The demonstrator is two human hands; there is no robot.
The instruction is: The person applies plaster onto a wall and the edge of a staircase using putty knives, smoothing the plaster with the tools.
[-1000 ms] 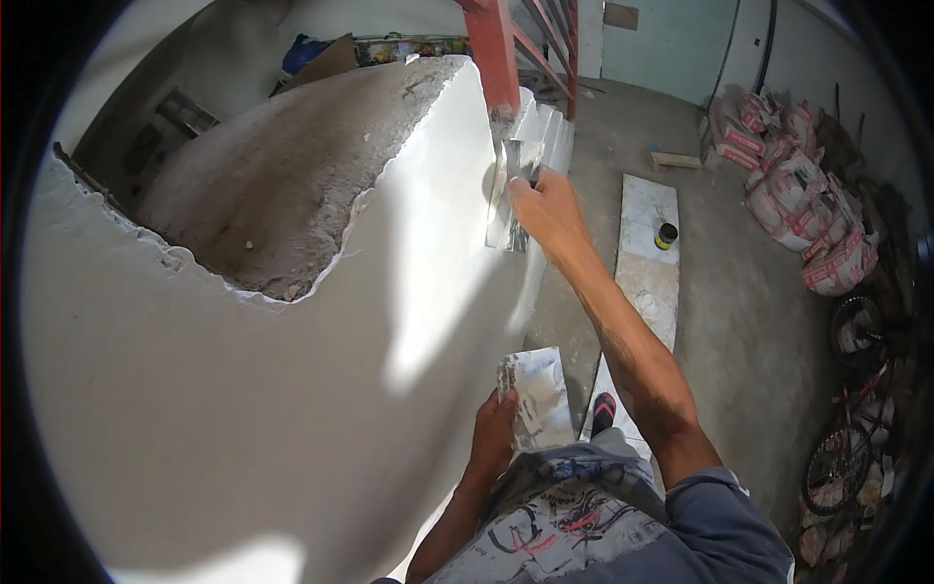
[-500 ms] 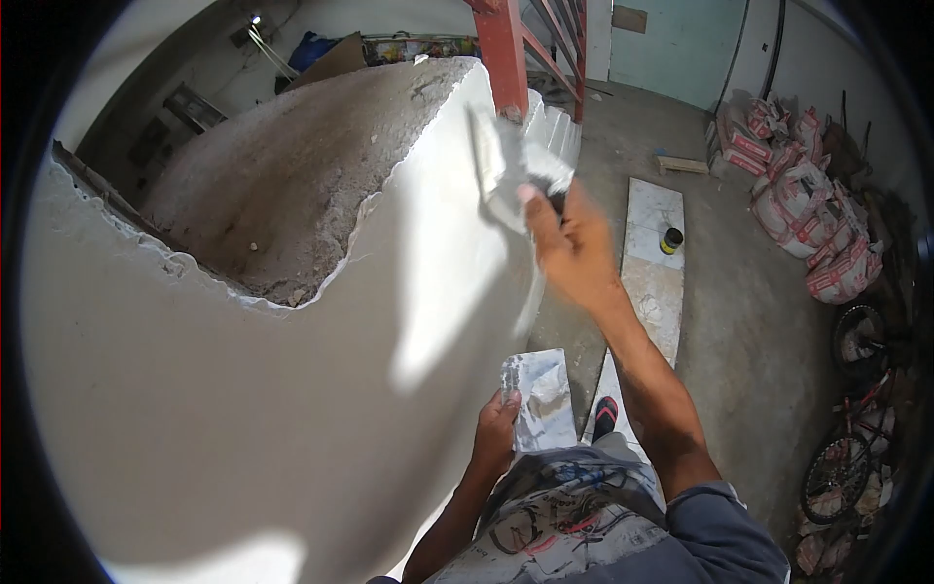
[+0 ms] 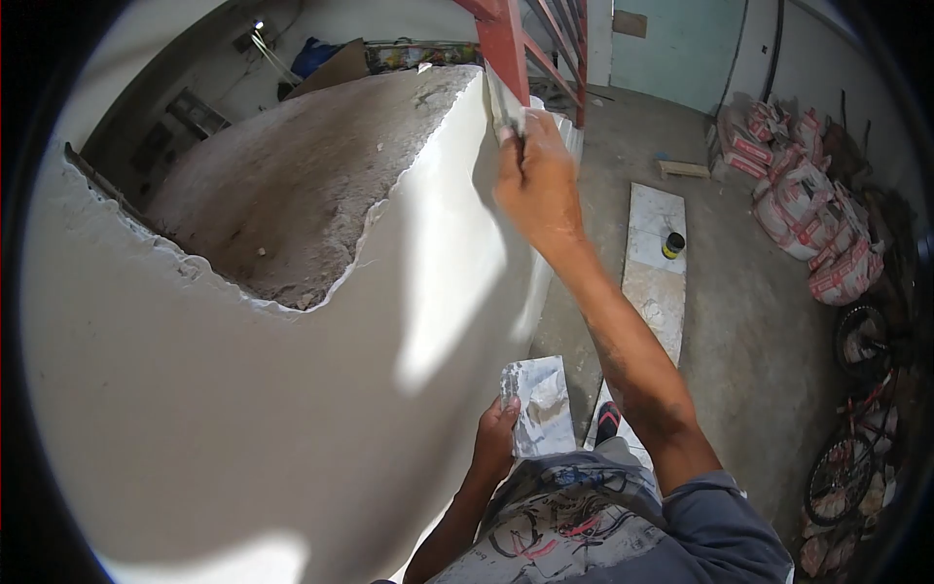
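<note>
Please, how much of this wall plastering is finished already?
Done: the wall face carries a smooth white coat. In hand: the right hand presses a trowel at the top edge; the left hand holds a plaster-smeared plate. Left: the rough grey patch with its ragged border has no coat yet.

Cement sacks (image 3: 808, 214) lie heaped on the bare concrete floor (image 3: 739, 331).

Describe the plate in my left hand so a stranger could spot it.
From the big white plastered wall, follow its right edge down to the left hand. It grips a broad steel plate smeared with plaster, held low, unlike the trowel the right hand holds high beside the red post.
</note>
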